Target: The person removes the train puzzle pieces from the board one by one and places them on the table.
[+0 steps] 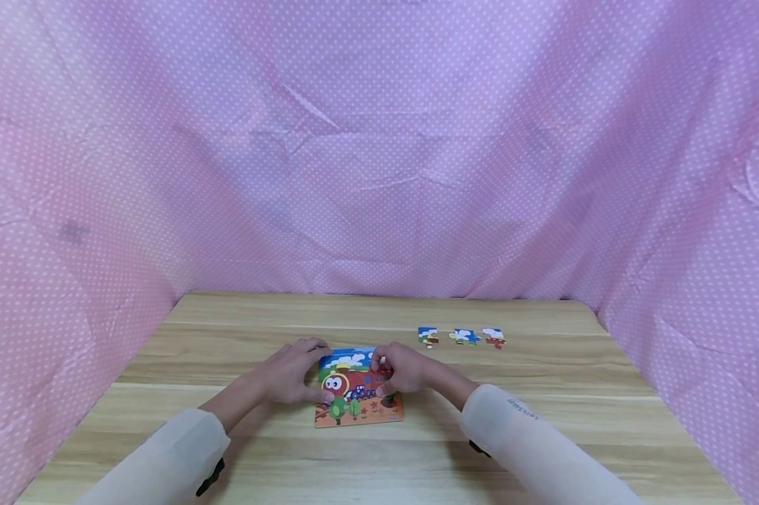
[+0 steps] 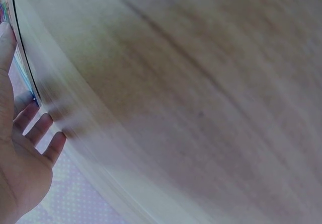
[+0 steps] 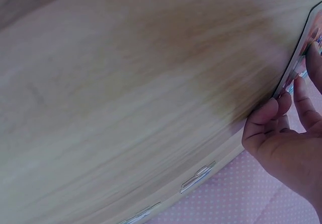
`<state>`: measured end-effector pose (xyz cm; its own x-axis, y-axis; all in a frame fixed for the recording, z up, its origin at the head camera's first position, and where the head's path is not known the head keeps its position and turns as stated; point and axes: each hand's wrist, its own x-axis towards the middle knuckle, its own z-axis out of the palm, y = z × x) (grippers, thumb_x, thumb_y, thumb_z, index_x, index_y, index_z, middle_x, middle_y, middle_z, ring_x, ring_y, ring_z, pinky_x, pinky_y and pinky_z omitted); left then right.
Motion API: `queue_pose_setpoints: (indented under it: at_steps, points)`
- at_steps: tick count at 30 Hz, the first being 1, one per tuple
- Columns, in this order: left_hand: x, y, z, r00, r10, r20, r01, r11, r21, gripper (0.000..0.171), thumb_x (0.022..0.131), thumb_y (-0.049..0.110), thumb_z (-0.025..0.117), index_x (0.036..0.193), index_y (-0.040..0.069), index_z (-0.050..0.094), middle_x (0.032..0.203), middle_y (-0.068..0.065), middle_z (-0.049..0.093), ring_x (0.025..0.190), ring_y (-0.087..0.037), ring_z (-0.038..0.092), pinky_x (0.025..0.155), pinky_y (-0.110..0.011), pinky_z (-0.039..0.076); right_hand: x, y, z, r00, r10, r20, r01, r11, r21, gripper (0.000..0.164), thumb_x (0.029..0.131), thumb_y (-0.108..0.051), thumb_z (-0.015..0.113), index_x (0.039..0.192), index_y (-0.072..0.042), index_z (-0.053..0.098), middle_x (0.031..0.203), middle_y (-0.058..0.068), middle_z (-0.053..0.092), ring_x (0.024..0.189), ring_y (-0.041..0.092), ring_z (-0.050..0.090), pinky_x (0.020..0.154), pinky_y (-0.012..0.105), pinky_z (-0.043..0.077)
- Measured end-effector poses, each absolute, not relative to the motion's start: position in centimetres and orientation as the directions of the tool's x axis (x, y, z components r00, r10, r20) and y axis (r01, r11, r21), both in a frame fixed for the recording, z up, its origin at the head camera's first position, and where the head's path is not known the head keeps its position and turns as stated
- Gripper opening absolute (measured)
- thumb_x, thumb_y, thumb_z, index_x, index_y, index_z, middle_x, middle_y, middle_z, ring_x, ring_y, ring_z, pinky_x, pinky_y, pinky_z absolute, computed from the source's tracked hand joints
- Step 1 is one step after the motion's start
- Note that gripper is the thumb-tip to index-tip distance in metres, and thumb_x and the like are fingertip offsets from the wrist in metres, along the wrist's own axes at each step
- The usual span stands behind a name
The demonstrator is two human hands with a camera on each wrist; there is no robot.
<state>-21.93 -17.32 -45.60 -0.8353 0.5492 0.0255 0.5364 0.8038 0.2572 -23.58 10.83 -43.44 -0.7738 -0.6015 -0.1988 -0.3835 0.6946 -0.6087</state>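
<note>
Beyond puzzle (image 1: 356,387), head shows three pieces (image 1: 465,336), right wrist two; left fingers (image 2: 40,128) spread against puzzle, right fingers (image 3: 303,101) bent, hold unclear.

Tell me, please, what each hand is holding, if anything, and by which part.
The left hand holds the puzzle board by its left edge. The right hand touches the board's right side; whether it pinches a loose piece cannot be told.

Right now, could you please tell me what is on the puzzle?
On the puzzle, the left hand touches the left side, the right hand the right. A printed train shows between; the picture under their fingers is covered.
</note>
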Motion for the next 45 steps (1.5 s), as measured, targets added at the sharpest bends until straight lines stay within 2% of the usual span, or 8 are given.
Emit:
queue_pose_setpoints:
  at_steps: [13, 21, 29, 35, 45]
  points:
    - [-21.8, -17.1, -45.2, -0.815, 0.579, 0.016, 0.565, 0.789, 0.24, 0.09, 0.083, 0.073, 0.068, 0.147, 0.011, 0.055, 0.148, -0.005, 0.049, 0.134, -0.025, 0.045, 0.111, -0.054, 0.04, -23.5, 10.9, -43.5, -0.789, -0.581, -0.201, -0.352, 0.695, -0.626, 0.028, 0.085, -0.012, 0.085, 0.102, -0.016, 0.063, 0.098, 0.001, 0.06, 0.092, 0.019, 0.054, 0.085, 0.038, 0.049]
    - [-21.0, -15.7, -44.7, -0.762, 0.646, 0.04, 0.637, 0.737, 0.226, 0.079, 0.091, 0.067, 0.064, 0.147, 0.012, 0.055, 0.15, -0.007, 0.05, 0.137, -0.028, 0.046, 0.112, -0.055, 0.04, -23.5, 11.0, -43.6, -0.789, -0.579, -0.204, -0.344, 0.692, -0.634, 0.03, 0.083, -0.011, 0.086, 0.102, -0.017, 0.064, 0.096, 0.0, 0.061, 0.089, 0.018, 0.055, 0.085, 0.039, 0.049]
    - [-20.0, -14.4, -45.2, -0.687, 0.725, 0.046, 0.721, 0.672, 0.17, 0.073, 0.095, 0.072, 0.052, 0.144, 0.018, 0.058, 0.142, 0.001, 0.055, 0.131, -0.02, 0.05, 0.109, -0.05, 0.043, -23.5, 11.0, -43.7, -0.783, -0.588, -0.204, -0.356, 0.693, -0.627, 0.027, 0.086, -0.012, 0.084, 0.103, -0.017, 0.064, 0.098, -0.001, 0.061, 0.091, 0.018, 0.055, 0.085, 0.037, 0.05]
    - [-19.0, -13.7, -45.3, -0.631, 0.775, 0.047, 0.772, 0.62, 0.14, 0.069, 0.097, 0.07, 0.05, 0.143, 0.02, 0.06, 0.144, 0.004, 0.054, 0.133, -0.018, 0.048, 0.11, -0.05, 0.042, -23.5, 11.0, -43.7, -0.78, -0.593, -0.201, -0.36, 0.688, -0.63, 0.027, 0.085, -0.011, 0.084, 0.103, -0.017, 0.064, 0.095, -0.001, 0.061, 0.088, 0.018, 0.055, 0.081, 0.035, 0.049]
    - [-18.6, -13.9, -45.5, -0.613, 0.79, 0.007, 0.785, 0.609, 0.114, 0.069, 0.099, 0.07, 0.044, 0.145, 0.021, 0.058, 0.15, 0.003, 0.051, 0.14, -0.019, 0.044, 0.114, -0.058, 0.037, -23.6, 11.1, -43.6, -0.775, -0.602, -0.192, -0.374, 0.682, -0.628, 0.026, 0.086, -0.011, 0.084, 0.103, -0.016, 0.064, 0.099, -0.001, 0.062, 0.092, 0.018, 0.055, 0.086, 0.037, 0.049]
